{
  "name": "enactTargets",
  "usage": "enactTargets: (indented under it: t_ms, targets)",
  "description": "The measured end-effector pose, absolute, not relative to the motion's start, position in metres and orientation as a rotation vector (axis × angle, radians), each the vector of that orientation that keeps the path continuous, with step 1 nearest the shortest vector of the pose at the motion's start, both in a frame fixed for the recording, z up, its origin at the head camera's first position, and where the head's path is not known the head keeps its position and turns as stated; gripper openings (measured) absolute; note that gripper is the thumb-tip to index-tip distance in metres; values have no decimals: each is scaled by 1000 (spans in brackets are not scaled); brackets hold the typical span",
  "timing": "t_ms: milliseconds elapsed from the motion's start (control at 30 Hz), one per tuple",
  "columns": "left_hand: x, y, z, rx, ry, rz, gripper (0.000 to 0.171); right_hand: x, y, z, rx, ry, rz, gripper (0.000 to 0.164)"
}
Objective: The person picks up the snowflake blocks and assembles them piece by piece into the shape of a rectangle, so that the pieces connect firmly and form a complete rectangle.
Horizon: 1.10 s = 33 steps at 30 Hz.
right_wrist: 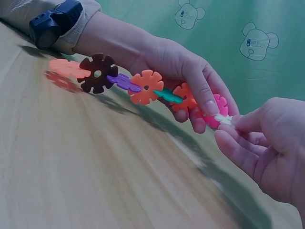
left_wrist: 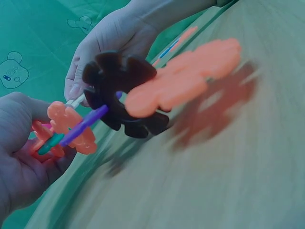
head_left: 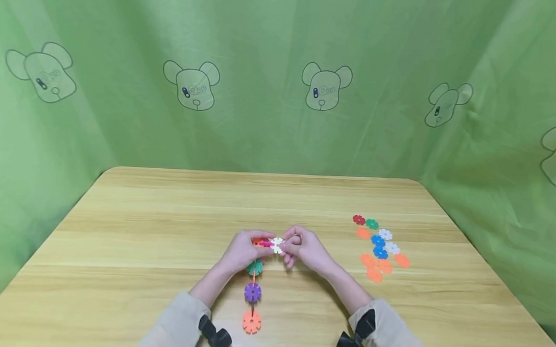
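Observation:
A chain of slotted plastic snowflake discs extends from my left hand point(head_left: 240, 251), which grips it near its far end. Visible along the chain are an orange disc point(head_left: 252, 322), a dark brown disc point(right_wrist: 90, 81), a purple disc point(head_left: 253, 292), another orange disc point(right_wrist: 147, 93), a green disc point(head_left: 255, 267) and a pink disc point(right_wrist: 220, 101). At the far end, a white disc point(head_left: 277, 245) touches the pink one. My right hand point(head_left: 305, 248) pinches that white disc between thumb and finger. Fingers partly cover the joint, so how deeply the slots mesh cannot be seen.
Loose discs lie on the wooden table point(head_left: 166, 210) to the right: red point(head_left: 359, 219), green point(head_left: 372, 224), blue point(head_left: 380, 252), white point(head_left: 392, 247) and several orange ones point(head_left: 402, 260). A green curtain point(head_left: 260, 142) stands behind the table's back edge.

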State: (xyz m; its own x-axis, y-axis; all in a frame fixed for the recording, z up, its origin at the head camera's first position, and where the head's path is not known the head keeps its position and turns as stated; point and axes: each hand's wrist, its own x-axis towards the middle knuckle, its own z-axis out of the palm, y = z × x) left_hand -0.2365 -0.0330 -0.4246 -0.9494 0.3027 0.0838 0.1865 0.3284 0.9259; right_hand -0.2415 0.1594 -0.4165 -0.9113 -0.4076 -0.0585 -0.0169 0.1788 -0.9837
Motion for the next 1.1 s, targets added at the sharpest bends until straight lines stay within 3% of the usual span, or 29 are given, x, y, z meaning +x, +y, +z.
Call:
enactTargets:
  t_ms: [567, 1100]
  targets:
    - [-236, -35, -423, 393, 2416, 1772, 34, -253, 211, -415, -394, 2279, -1728, 36]
    - [-237, -36, -424, 406, 2405, 1806, 32, -258, 310, -406, -19, 2658, -1752, 41]
